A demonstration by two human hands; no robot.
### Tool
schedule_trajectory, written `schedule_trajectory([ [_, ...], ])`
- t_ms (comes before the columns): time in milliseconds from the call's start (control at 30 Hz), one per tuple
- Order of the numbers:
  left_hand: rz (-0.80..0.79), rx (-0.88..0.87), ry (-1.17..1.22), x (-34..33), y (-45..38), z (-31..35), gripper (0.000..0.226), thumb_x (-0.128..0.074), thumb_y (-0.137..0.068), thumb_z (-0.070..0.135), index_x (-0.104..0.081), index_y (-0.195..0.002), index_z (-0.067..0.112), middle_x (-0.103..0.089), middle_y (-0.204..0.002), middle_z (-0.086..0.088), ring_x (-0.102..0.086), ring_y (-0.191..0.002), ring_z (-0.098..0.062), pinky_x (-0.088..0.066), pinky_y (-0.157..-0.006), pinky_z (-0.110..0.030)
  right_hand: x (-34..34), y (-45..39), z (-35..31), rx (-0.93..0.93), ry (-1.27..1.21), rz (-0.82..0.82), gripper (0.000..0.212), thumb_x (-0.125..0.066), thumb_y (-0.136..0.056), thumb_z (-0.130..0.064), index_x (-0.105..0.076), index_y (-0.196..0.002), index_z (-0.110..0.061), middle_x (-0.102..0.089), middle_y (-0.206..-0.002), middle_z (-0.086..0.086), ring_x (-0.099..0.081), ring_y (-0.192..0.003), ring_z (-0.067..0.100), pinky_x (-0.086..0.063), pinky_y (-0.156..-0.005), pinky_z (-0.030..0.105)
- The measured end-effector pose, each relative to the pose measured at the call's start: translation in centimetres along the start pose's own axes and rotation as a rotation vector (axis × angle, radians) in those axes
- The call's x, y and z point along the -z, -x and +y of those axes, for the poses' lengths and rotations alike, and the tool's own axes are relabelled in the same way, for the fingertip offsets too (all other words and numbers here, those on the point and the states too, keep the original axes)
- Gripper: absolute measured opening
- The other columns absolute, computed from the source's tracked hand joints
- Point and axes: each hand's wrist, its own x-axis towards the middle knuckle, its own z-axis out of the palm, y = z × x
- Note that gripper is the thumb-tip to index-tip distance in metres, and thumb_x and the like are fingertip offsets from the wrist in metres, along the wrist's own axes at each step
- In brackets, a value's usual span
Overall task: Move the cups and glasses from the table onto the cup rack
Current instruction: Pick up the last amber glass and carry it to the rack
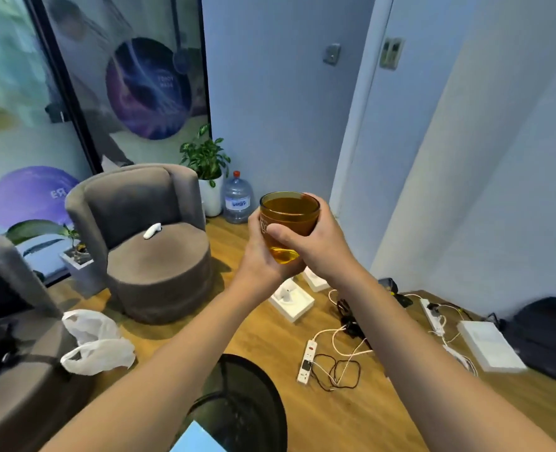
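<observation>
Nearest the camera, a black mesh bin (237, 406) stands on the wooden floor (270, 337) between the two outstretched forearms, with white plastic bags (97, 344) lying crumpled to its left. Just past it on the right, white power strips (307, 362) and tangled cables (338, 370) lie on the floor, a flat white box (490, 349) and a dark backpack (550, 337) further right by the wall. Held up in the air at arm's length is the amber glass (289, 223) — upright, its open rim towards the camera. The left hand (263, 256) cups its lower side and base, fingers curled round it, while the right hand (315, 238) grips it from the right, thumb pressed across the front and fingers wrapped behind the rim. Beyond the hands a grey round armchair (152, 243) carries a small white object (152, 230) on its seat; behind it, in the corner, stand a potted plant (206, 164) and a large water bottle (237, 199) — both against the pale wall
</observation>
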Motion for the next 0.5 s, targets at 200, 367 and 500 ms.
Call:
schedule_trajectory([
  [200, -0.058, -0.062, 0.018, -5.0, 3.6, 5.0, 0.096, -0.091, -0.074, 0.022, -0.027, -0.141, 0.043, -0.048, -0.130, 0.026, -0.054, -0.123, -0.002, -0.054, -0.103, -0.032, 5.9, 5.7, -1.9, 0.045, 0.002, 0.099, 0.085, -0.083, -0.076, -0.043, -0.034, -0.144, -0.029, -0.050, -0.137, -0.005, -0.052, -0.123, 0.016, -0.051, -0.084, 0.017],
  [367, -0.109, -0.049, 0.004, -7.7, 6.2, 6.1, 0.095, -0.090, -0.075, 0.018, -0.024, -0.136, 0.048, -0.043, -0.123, 0.031, -0.050, -0.116, 0.004, -0.052, -0.092, -0.014, 8.1, 9.9, -2.0, 0.030, 0.007, 0.161, 0.085, -0.082, -0.078, -0.042, -0.032, -0.145, -0.029, -0.048, -0.136, -0.007, -0.050, -0.121, 0.013, -0.050, -0.077, 0.012],
  [500, -0.184, -0.033, 0.009, -9.5, 6.5, 7.5, 0.096, -0.091, -0.073, 0.021, -0.025, -0.138, 0.046, -0.046, -0.126, 0.021, -0.052, -0.121, -0.008, -0.054, -0.099, -0.029, 9.5, 11.9, -2.9, 0.007, 0.023, 0.263, 0.084, -0.082, -0.078, -0.043, -0.032, -0.144, -0.028, -0.050, -0.134, -0.007, -0.052, -0.120, 0.013, -0.047, -0.071, 0.006],
])
